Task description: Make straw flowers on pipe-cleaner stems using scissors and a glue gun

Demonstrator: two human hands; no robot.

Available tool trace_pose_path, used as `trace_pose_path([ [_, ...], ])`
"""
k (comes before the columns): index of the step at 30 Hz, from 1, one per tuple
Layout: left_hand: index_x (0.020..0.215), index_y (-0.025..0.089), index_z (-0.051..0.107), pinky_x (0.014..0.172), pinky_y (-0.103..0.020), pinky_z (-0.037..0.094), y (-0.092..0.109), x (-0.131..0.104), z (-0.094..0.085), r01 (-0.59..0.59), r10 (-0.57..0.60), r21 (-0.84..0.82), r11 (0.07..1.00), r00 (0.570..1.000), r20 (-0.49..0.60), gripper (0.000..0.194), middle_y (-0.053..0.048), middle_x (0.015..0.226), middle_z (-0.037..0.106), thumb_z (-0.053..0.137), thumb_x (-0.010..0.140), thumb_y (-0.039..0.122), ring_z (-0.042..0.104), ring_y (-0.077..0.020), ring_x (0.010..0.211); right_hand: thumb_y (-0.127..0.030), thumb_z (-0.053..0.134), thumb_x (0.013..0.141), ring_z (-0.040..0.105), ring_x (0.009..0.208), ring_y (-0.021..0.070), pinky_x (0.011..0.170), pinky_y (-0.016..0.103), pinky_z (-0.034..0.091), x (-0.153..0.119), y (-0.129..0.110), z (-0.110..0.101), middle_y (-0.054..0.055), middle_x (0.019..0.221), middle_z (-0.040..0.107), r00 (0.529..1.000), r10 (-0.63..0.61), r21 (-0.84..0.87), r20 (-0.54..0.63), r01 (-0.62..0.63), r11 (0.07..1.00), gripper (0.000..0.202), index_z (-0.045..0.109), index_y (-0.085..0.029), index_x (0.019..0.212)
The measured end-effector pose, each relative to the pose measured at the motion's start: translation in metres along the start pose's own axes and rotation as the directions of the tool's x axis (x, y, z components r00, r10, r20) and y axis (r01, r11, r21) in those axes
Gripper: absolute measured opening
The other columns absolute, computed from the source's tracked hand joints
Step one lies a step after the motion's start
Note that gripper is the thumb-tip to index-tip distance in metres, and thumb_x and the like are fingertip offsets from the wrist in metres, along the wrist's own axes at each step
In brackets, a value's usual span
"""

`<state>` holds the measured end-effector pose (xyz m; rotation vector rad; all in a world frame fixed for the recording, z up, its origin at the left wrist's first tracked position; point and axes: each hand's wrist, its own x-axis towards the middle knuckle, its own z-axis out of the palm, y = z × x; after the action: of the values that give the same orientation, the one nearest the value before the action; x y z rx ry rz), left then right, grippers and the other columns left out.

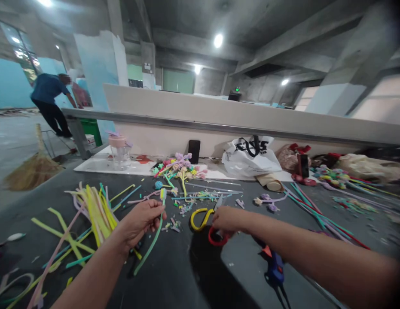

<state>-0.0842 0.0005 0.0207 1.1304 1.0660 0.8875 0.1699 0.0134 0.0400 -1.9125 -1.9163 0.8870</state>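
My left hand [148,216] pinches a pale green pipe cleaner [153,244], its lower end hanging toward the table. A small yellow and blue piece [163,194] sits at the stem's top, just above the fingertips. My right hand [224,221] is closed on a pair of scissors [200,219] with one yellow and one red handle loop; the blades point away from me and the hand partly hides them. Left of my left hand lies a bundle of yellow pipe cleaners [98,214]. Beyond both hands is a pile of colourful pipe-cleaner flowers [180,165].
A blue glue gun [275,268] lies below my right forearm. Cut scraps [187,206] are scattered mid-table. Along the back stand a clear cup [120,156], a phone [193,151] and a white bag [251,156]. A person [51,101] bends at far left near a broom [38,165].
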Motion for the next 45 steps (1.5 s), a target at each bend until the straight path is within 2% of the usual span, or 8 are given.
trace_pose_path([
  [3,0.072,0.014,0.053,0.036,-0.012,0.027,0.003,-0.002,0.002,-0.027,0.028,-0.039,0.999,0.999,0.037,0.026,0.003,0.062,0.055,0.061,0.072,0.038,0.039,-0.001,0.039,-0.028,0.052,0.086,0.057,0.092,0.0189,0.077,0.038,0.049,0.004,-0.024,0.01,0.007,0.111,0.056,0.996,-0.031,-0.191,0.087,0.048,0.98,0.026,0.054,-0.017,0.109],
  [8,0.072,0.014,0.053,0.036,-0.012,0.025,-0.002,0.0,0.001,-0.026,0.032,-0.096,0.995,0.998,0.056,0.024,0.003,0.06,0.055,0.063,0.071,0.036,0.038,-0.0004,0.038,-0.029,0.06,0.078,0.056,0.098,0.0265,0.085,0.042,0.042,0.018,-0.067,0.06,0.009,0.094,0.064,0.986,-0.088,-0.333,0.144,0.132,0.934,0.016,0.065,-0.014,0.082],
  [12,0.071,0.014,0.051,0.038,-0.012,0.025,-0.01,0.007,-0.001,-0.028,0.031,-0.09,0.996,0.999,0.038,0.024,0.003,0.059,0.056,0.064,0.07,0.034,0.038,-0.001,0.04,-0.027,0.056,0.083,0.056,0.096,0.0206,0.083,0.042,0.044,0.032,-0.074,0.08,0.006,0.104,0.06,0.988,-0.085,-0.287,0.128,0.119,0.95,0.019,0.059,-0.015,0.097],
  [19,0.07,0.018,0.045,0.041,-0.015,0.028,-0.015,0.012,0.014,-0.09,0.082,-0.083,0.993,0.993,-0.087,0.025,0.008,0.053,0.046,0.06,0.07,0.037,0.04,-0.0043,0.043,-0.026,0.044,0.086,0.051,0.041,0.0078,0.044,0.02,0.04,0.025,-0.048,0.072,-0.003,0.059,0.06,0.99,-0.091,0.242,0.106,0.063,0.968,0.015,0.047,-0.02,0.073],
  [27,0.071,0.017,0.047,0.04,-0.015,0.019,-0.011,0.011,0.059,-0.057,0.058,-0.082,0.995,0.998,0.006,0.028,0.008,0.051,0.043,0.06,0.071,0.042,0.029,-0.0028,0.041,-0.031,0.048,0.074,0.043,0.033,0.0048,0.038,0.017,0.038,-0.013,-0.024,0.062,-0.009,0.051,0.051,0.975,-0.207,0.765,0.076,0.076,0.64,0.015,0.037,-0.021,0.073],
  [33,0.067,0.016,0.047,0.04,-0.016,0.018,-0.006,0.013,0.084,-0.071,0.072,-0.036,0.997,0.997,0.027,0.031,0.009,0.041,0.038,0.065,0.067,0.041,0.028,-0.0032,0.037,-0.025,0.051,0.066,0.05,0.038,0.0067,0.044,0.022,0.045,-0.027,-0.013,0.046,-0.007,0.054,0.055,0.979,-0.194,0.85,0.069,0.044,0.525,0.012,0.043,-0.019,0.073],
  [39,0.065,0.016,0.048,0.038,-0.016,0.014,-0.002,0.017,0.103,-0.071,0.072,-0.008,0.997,0.997,0.027,0.031,0.011,0.043,0.03,0.065,0.066,0.042,0.02,-0.0022,0.037,-0.013,0.055,0.061,0.042,0.036,0.0053,0.038,0.016,0.03,-0.038,0.014,0.037,-0.009,0.046,0.048,0.999,-0.041,0.807,-0.033,0.051,0.589,0.014,0.051,-0.018,0.074],
  [45,0.065,0.017,0.047,0.037,-0.016,0.011,-0.01,0.02,0.122,0.032,-0.032,-0.002,0.999,0.995,0.093,0.033,0.011,0.041,0.028,0.068,0.062,0.042,0.016,-0.0021,0.037,-0.03,0.053,0.071,0.035,0.038,0.0056,0.04,0.019,0.027,-0.046,0.023,0.031,-0.007,0.043,0.043,0.996,-0.054,0.78,-0.075,0.093,0.619,0.017,0.05,-0.017,0.06],
])
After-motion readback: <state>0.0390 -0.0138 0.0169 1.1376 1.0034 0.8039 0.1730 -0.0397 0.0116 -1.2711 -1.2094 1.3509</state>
